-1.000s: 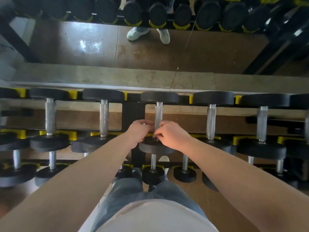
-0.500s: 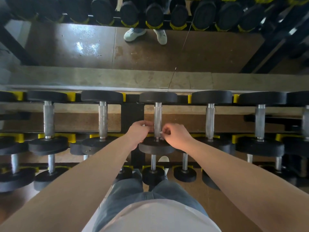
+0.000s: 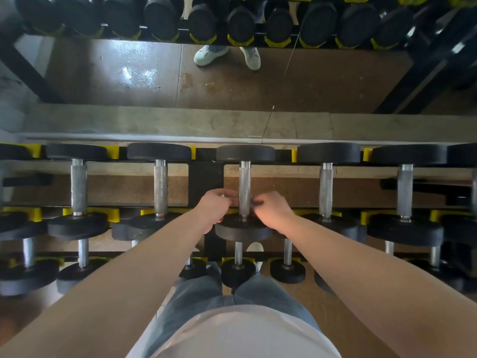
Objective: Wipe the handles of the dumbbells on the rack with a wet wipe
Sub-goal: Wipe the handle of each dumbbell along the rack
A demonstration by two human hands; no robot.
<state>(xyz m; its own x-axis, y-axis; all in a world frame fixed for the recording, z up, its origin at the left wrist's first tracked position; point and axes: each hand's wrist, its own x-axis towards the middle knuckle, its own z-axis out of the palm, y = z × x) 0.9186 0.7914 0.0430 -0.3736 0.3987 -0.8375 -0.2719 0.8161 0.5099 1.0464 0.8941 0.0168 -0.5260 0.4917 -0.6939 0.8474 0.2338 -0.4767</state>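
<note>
My left hand (image 3: 215, 208) and right hand (image 3: 274, 211) either side of the middle dumbbell handle (image 3: 244, 186), fingers curled against it, can't tell what they hold

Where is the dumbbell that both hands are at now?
Head view, centre: on the upper rack row, its handle between the left hand and right hand, just right of the black rack post.

Dumbbells sit side by side on the rack (image 3: 205, 177) top tier. Left hand (image 3: 215, 206) is left of the centre dumbbell handle (image 3: 244, 187), right hand (image 3: 273, 209) right of it. Smaller dumbbells (image 3: 238, 270) sit on the lower tier, nearer.
</note>
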